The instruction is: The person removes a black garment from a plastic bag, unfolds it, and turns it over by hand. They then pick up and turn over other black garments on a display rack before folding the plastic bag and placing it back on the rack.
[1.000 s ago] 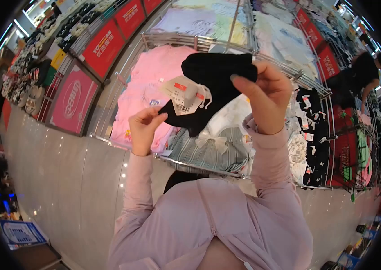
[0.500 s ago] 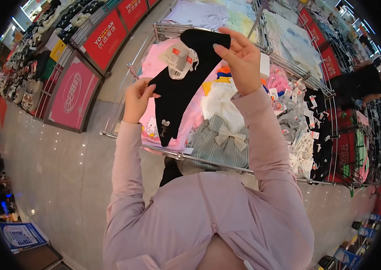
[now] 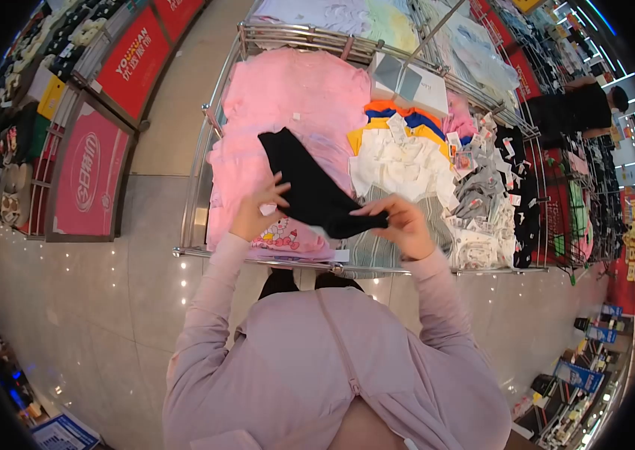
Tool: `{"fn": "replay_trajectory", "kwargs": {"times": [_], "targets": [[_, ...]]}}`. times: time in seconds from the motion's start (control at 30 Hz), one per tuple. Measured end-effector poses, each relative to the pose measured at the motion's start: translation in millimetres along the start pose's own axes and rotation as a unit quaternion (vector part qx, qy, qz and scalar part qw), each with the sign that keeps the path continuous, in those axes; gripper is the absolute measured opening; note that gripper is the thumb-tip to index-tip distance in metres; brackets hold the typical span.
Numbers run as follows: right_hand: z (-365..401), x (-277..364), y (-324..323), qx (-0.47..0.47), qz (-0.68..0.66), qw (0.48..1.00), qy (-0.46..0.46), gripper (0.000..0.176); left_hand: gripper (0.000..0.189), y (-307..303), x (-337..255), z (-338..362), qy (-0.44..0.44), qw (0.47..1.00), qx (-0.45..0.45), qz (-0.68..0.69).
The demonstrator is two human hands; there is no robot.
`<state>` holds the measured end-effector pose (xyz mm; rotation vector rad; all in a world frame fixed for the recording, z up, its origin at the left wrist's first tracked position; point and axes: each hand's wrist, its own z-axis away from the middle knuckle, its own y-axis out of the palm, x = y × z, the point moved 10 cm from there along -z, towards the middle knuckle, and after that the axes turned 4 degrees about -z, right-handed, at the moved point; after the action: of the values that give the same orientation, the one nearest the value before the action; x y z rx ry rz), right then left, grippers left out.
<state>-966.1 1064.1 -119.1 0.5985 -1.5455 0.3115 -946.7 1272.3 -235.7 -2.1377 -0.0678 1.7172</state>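
A pair of small black leggings (image 3: 306, 184) is held stretched at a slant above the display bin. My right hand (image 3: 401, 226) pinches its lower right end between thumb and fingers. At the garment's left edge, my left hand (image 3: 259, 208) has its fingers spread apart, the fingertips close to or touching the cloth. Under the leggings lie pink shirts (image 3: 295, 86), one with a cartoon print near the front rail. White clothes (image 3: 403, 169) and a grey striped garment (image 3: 426, 217) lie beneath and beside my right hand.
A metal rail (image 3: 201, 187) borders the bin. Inside it stand a white box (image 3: 426, 94) and tagged grey clothes (image 3: 482, 191). A pink sign panel (image 3: 88, 172) and shoe racks are on the left. A person in black (image 3: 576, 109) is at the right.
The leggings have come lower and turned, and the white tag no longer shows. My right hand has moved down; my left hand has loosened its pinch and its fingers are spread.
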Motion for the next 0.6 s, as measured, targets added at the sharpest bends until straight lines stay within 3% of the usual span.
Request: {"fn": "replay_trajectory", "kwargs": {"times": [0.13,0.23,0.3,0.33,0.37,0.4,0.43,0.5,0.57,0.6], "targets": [[1.6,-106.2,-4.9,-0.013,-0.003,0.993,0.114,0.029,0.019,42.8,103.3,43.4,-0.088,0.993,0.034,-0.067],[-49.1,-130.8,-5.5,0.0,0.032,0.994,0.103,0.028,0.02,57.8,151.3,65.4,-0.296,0.952,0.065,0.047],[-99.2,-143.0,-7.1,-0.01,0.014,0.997,0.079,0.028,0.021,54.2,156.9,62.6,-0.252,0.966,0.036,0.035],[-122.5,-157.8,-18.5,-0.062,0.0,0.995,0.083,0.028,0.022,53.4,160.6,61.1,-0.229,0.973,0.021,0.03],[-138.0,-178.4,-30.6,-0.113,-0.012,0.99,0.087,0.028,0.022,57.1,173.9,64.4,-0.267,0.961,0.019,0.062],[-139.5,-207.3,-51.0,-0.19,0.044,0.977,0.088,0.034,0.022,60.3,186.4,67.1,-0.304,0.948,0.016,0.094],[-128.6,-243.0,-57.9,-0.19,0.173,0.953,0.159,0.035,0.023,62.6,197.4,70.1,-0.34,0.932,0.013,0.124],[-99.3,-285.8,-65.7,-0.174,0.42,0.844,0.283,0.041,0.024,71.5,214.2,80.4,-0.42,0.879,-0.018,0.225],[-79.0,-292.5,-50.1,-0.121,0.44,0.818,0.35,0.053,0.027,77.7,218.3,84.0,-0.479,0.83,-0.031,0.282],[-77.3,-291.6,-44.5,-0.12,0.454,0.816,0.338,0.053,0.028,77.4,214.1,85.4,-0.503,0.815,-0.026,0.286]]}}
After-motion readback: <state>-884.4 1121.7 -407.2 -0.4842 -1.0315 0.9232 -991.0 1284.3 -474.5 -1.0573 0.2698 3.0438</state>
